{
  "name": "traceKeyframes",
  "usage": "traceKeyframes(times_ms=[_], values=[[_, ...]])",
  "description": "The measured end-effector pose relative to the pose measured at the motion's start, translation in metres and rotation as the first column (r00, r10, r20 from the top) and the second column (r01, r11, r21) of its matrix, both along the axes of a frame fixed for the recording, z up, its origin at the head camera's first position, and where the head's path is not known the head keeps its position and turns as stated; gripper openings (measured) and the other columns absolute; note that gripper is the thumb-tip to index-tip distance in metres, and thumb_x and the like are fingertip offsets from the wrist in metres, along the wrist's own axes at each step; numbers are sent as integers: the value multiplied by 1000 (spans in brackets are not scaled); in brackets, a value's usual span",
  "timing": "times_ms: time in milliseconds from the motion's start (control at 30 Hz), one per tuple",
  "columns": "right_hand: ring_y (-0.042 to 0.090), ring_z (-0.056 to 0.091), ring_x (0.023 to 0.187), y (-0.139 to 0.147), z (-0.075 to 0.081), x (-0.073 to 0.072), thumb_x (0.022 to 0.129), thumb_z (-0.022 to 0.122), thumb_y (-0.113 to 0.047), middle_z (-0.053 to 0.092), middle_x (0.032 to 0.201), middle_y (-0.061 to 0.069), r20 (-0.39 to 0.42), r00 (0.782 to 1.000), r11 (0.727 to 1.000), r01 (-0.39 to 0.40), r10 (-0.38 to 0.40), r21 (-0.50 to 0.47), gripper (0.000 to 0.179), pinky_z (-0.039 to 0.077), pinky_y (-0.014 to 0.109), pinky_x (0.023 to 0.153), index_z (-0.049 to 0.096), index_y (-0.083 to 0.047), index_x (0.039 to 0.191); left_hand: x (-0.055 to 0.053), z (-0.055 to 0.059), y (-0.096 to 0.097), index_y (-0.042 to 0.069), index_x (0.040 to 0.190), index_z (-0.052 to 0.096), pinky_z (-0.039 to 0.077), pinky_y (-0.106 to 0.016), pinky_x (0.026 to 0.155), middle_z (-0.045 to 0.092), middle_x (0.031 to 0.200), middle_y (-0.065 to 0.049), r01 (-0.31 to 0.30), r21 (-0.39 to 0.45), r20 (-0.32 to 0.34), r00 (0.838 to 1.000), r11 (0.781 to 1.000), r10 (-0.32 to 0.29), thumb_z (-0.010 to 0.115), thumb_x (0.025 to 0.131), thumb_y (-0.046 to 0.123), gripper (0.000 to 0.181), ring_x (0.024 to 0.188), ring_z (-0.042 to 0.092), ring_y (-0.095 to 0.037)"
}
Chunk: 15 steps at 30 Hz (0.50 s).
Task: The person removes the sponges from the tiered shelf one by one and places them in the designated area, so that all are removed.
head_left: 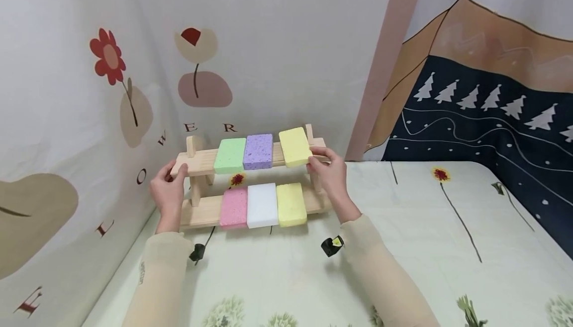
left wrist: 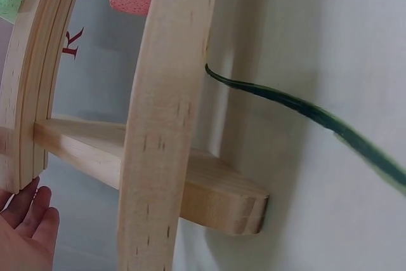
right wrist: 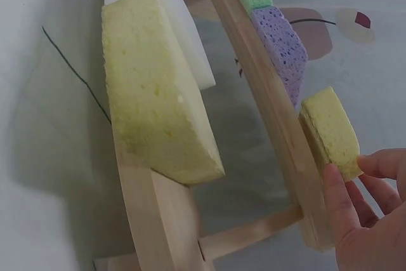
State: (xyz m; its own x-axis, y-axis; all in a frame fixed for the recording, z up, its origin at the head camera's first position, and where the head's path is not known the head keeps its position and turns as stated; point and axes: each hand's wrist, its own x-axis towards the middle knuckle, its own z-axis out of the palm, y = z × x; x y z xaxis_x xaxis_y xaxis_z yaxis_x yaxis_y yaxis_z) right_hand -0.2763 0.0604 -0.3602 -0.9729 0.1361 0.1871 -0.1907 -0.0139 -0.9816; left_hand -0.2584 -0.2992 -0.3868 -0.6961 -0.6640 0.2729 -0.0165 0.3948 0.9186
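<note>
A two-tier wooden rack [head_left: 201, 212] stands on the table. My left hand [head_left: 169, 188] grips the left end of its upper shelf, thumb on top and fingers beneath. With thumb and fingers, my right hand [head_left: 330, 173] pinches the lower right corner of a yellow sponge [head_left: 295, 147] at the upper shelf's right part. Left of it on that shelf are a purple sponge [head_left: 258, 152] and a green sponge [head_left: 230, 156], side by side. On the lower shelf sit a pink sponge [head_left: 234, 208], a white sponge [head_left: 262, 205] and another yellow sponge [head_left: 291, 204] in a row.
Behind the rack hangs a pale curtain [head_left: 286, 43] printed with flowers and letters. A dark printed cloth [head_left: 470, 123] with white trees hangs at the right. The table [head_left: 403, 237] has a light cloth with printed flowers. Each wrist wears a small black camera [head_left: 332, 246].
</note>
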Motion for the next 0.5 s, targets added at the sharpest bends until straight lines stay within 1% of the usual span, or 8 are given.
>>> traceKeyframes(times_ms=[67, 133, 300, 400, 500], values=[[11, 71, 80, 4, 2, 1, 92, 66, 0, 67, 122, 21, -3, 1000, 1000, -3, 3, -9, 28, 59, 19, 73, 68, 2, 120, 0, -1, -1, 12, 133, 65, 41, -6, 76, 67, 132, -14, -6, 7, -6, 1000, 1000, 6, 69, 92, 40, 50, 85, 52, 11], [10, 70, 80, 8, 3, 3, 93, 65, 1, 65, 123, 22, -8, 1000, 1000, -8, 7, -23, 29, 58, 17, 74, 67, 3, 122, 1, -1, -1, 11, 132, 66, 41, -6, 76, 67, 131, -14, -10, 6, -8, 1000, 1000, 10, 69, 92, 39, 49, 84, 51, 11], [1, 67, 79, 24, 5, 4, 94, 64, 0, 62, 126, 19, -14, 1000, 999, -12, 12, -43, 31, 57, 17, 79, 64, 3, 125, 2, -1, -1, 12, 133, 65, 40, -7, 77, 67, 132, -12, -13, -1, 2, 1000, 1000, 13, 67, 93, 40, 49, 87, 51, 9], [0, 66, 78, 36, 2, 5, 95, 63, -2, 62, 126, 15, 1, 1000, 999, 10, -10, -42, 32, 57, 16, 80, 63, 1, 127, 2, -1, -2, 12, 133, 65, 40, -8, 78, 67, 133, -11, -10, -5, 12, 1000, 1000, 10, 66, 93, 41, 49, 88, 52, 6], [-1, 66, 79, 50, -1, 6, 95, 63, -2, 61, 121, 11, 18, 999, 997, 45, -44, -63, 33, 57, 15, 80, 62, 1, 128, 0, -1, -1, 12, 134, 64, 40, -8, 77, 67, 133, -11, 1, -12, 23, 1000, 1000, -1, 66, 94, 41, 50, 88, 51, 6]])
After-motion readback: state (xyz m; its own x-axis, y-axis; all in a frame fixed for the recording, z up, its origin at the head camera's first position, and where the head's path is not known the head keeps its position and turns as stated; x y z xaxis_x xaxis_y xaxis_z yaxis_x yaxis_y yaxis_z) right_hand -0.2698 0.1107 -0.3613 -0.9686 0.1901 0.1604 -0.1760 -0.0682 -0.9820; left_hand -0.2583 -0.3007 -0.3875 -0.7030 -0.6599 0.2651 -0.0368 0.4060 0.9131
